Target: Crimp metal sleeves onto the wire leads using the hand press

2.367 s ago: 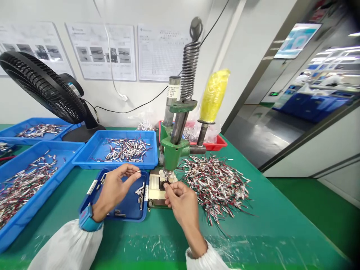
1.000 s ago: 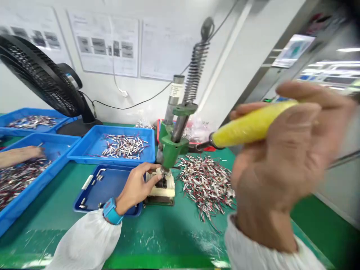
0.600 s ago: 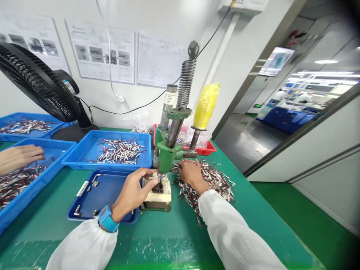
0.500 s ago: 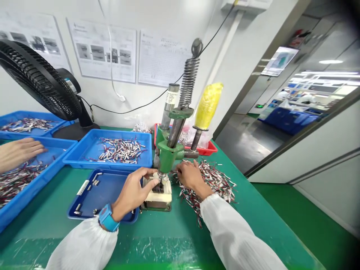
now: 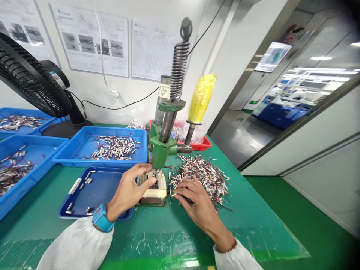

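Observation:
A green hand press (image 5: 164, 146) with a coil spring and a yellow-wrapped lever stands on the bench. My left hand (image 5: 131, 189) rests at its pale base block (image 5: 157, 193), thumb and fingers spread on the near-left side of the ram, with no part visible between them. My right hand (image 5: 198, 202) is at the near-left edge of a loose pile of small silver parts with red and dark wires (image 5: 208, 174). Its thumb and forefinger pinch together, and a small pale tip shows at them beside the base. The curled fingers hide the rest of it.
A dark blue tray (image 5: 104, 191) with a few metal pieces lies left of the press. Blue bins (image 5: 99, 164) with wired parts stand behind and left. A red tray (image 5: 206, 144) sits behind the press, and a black fan (image 5: 33, 78) stands at the back left.
My right hand has moved from the pile's far-left side nearer to me, beside the press base. My left hand stays at the base. Another person's hand has left the left bin. The view has shifted slightly.

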A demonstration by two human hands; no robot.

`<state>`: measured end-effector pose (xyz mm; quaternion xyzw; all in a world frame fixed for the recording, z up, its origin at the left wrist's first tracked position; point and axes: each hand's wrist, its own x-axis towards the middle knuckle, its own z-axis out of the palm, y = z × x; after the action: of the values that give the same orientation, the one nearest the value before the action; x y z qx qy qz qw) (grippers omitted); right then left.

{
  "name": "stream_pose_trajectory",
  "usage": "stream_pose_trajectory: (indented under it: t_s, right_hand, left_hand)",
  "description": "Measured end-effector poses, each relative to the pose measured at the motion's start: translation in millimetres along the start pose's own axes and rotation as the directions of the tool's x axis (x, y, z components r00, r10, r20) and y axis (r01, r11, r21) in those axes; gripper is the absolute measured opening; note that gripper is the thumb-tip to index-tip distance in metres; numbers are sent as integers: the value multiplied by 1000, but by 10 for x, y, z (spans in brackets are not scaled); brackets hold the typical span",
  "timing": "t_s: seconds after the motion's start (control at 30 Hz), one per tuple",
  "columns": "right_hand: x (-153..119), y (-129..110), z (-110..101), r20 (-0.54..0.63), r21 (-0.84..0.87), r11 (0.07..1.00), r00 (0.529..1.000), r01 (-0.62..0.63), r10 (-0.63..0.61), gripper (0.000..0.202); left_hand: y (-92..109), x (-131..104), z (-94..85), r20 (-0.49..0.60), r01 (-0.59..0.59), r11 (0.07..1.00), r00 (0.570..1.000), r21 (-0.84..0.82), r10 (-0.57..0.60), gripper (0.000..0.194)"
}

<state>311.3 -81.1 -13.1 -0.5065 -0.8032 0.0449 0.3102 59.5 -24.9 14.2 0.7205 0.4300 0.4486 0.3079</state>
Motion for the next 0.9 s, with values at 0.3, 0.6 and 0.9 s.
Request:
stream_pose_trajectory:
  t_s: [0.3, 0.6, 0.9]
  right_hand:
    - [-26, -192, 78, -163, 464, 841, 907, -276, 388, 23]
    - [-16, -268, 204, 7, 637, 603, 786, -480, 618, 46]
    - [231, -654, 320, 14, 647, 621, 821, -442, 570, 45]
  left_hand:
    - [170, 138, -116, 319, 158, 969, 943, -188, -92, 17]
    - [-259, 178, -1132, 93, 24, 903, 993, 428, -70, 22]
    - [-446, -148, -769, 359, -74, 801, 915, 594, -182, 21]
